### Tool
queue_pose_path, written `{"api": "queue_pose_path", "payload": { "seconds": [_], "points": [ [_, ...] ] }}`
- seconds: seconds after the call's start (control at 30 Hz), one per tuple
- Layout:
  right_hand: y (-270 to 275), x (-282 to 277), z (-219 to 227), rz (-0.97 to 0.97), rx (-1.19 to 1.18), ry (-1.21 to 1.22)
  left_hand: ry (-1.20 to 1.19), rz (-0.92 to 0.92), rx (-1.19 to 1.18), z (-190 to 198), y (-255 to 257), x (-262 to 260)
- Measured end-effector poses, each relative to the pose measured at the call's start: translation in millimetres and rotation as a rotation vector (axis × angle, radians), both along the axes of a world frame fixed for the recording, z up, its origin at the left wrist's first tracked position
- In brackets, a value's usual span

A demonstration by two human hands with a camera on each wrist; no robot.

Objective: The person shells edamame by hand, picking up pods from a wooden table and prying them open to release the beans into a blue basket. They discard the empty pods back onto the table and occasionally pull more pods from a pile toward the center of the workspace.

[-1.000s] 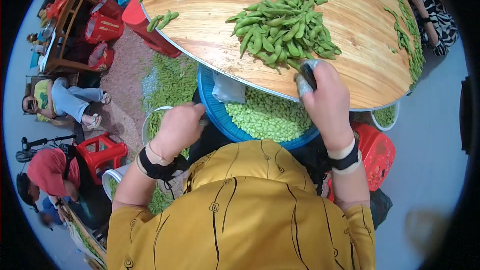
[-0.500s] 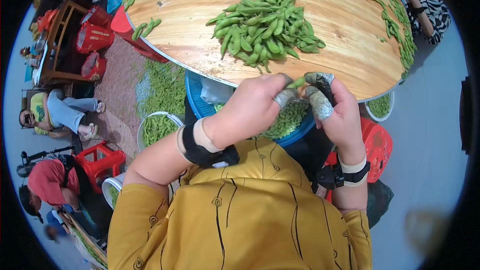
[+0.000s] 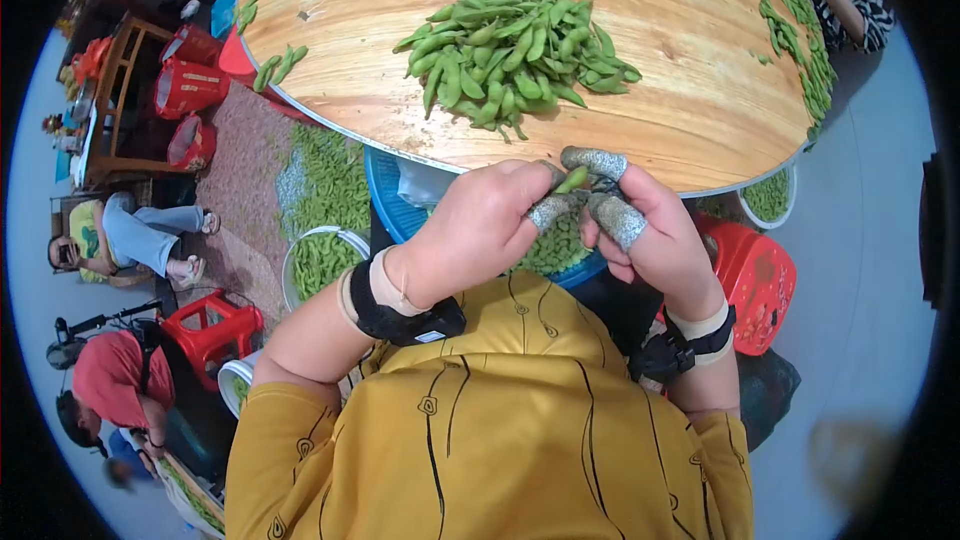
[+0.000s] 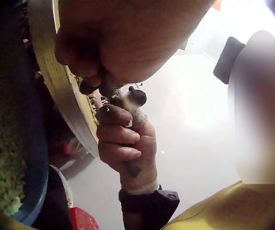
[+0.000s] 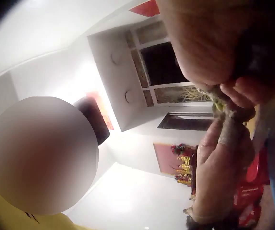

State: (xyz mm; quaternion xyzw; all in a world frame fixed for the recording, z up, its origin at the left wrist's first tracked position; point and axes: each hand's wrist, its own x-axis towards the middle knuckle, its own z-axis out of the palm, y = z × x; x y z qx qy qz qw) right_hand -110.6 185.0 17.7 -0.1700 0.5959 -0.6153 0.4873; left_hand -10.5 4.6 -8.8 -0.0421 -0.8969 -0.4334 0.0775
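Note:
Just beyond the table's near edge, my left hand (image 3: pixel 470 225) pinches a green edamame pod (image 3: pixel 572 180) between its thumb and index finger. My right hand (image 3: pixel 655 235) meets it from the other side, its thumb and index finger closed at the pod's other end. Silvery, dirt-stained tape wraps the fingertips (image 3: pixel 617 220) of both hands. Under them stands a blue basin (image 3: pixel 392 202) holding shelled green beans (image 3: pixel 553 248), partly hidden by the hands. A heap of unshelled pods (image 3: pixel 510 50) lies on the wooden table (image 3: pixel 680 70).
A white bucket of pods (image 3: pixel 325 260) stands left of the basin, and another white bucket (image 3: pixel 768 198) is under the table's right side. A red stool (image 3: pixel 750 280) is by my right arm. More pods cover the floor (image 3: pixel 335 180). Other people sit left and far right.
My right hand has come back from the heap with a pod, and my left hand has swung in from the left to meet it. Both now hold the pod over the basin.

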Motion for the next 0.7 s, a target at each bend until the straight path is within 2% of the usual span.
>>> {"api": "queue_pose_path", "payload": {
  "seconds": [0.1, 0.17, 0.2, 0.23, 0.27, 0.33, 0.4, 0.47, 0.5, 0.57, 0.6, 0.67, 0.7],
  "points": [
    [0.2, -0.9, -2.5, -0.016, -0.011, -0.116, 0.02, 0.004, -0.122, 3.0, 1.0, 1.1],
    [1.0, -2.1, -4.3, -0.013, -0.011, -0.178, -0.022, -0.012, 0.048, 0.3, 0.1, 2.0],
    [2.1, -2.5, -7.2, -0.001, -0.04, -0.284, -0.024, -0.014, 0.049, 1.3, -1.5, 3.3],
    [2.9, -2.6, -9.0, 0.012, -0.069, -0.39, -0.304, -0.031, 0.502, 3.2, -3.9, 4.9],
    [3.2, -2.5, -9.7, 0.011, -0.069, -0.391, -0.584, -0.044, 0.955, 4.0, -5.6, 6.2],
    [3.1, -0.3, -10.8, 0.035, -0.115, -0.561, -0.603, -0.066, 1.029, 1.7, -8.7, 8.1],
    [-0.6, 3.9, -6.9, 0.018, -0.082, -0.477, -0.617, -0.087, 1.1, 1.7, -8.6, 8.9],
    [-4.5, 8.0, -5.1, -0.003, -0.051, -0.393, -0.569, 0.025, 0.965, 3.1, -3.3, 8.4],
    [-6.2, 9.3, -4.8, 0.005, -0.029, -0.327, -0.572, 0.026, 0.963, 1.1, -2.8, 9.8],
    [-8.2, 11.2, -4.8, 0.013, -0.008, -0.262, -0.285, 0.075, 0.274, -5.3, -2.0, 12.6],
    [-8.8, 12.0, -4.9, 0.028, 0.012, -0.193, -0.287, 0.075, 0.274, -4.0, -1.1, 12.8],
    [-9.5, 13.2, -5.0, 0.045, 0.031, -0.126, 0.083, 0.139, -0.275, -0.7, 1.7, 12.2],
    [-9.7, 13.8, -4.9, 0.035, 0.029, -0.101, 0.082, 0.14, -0.276, -1.0, 4.9, 12.7]
  ]
}}
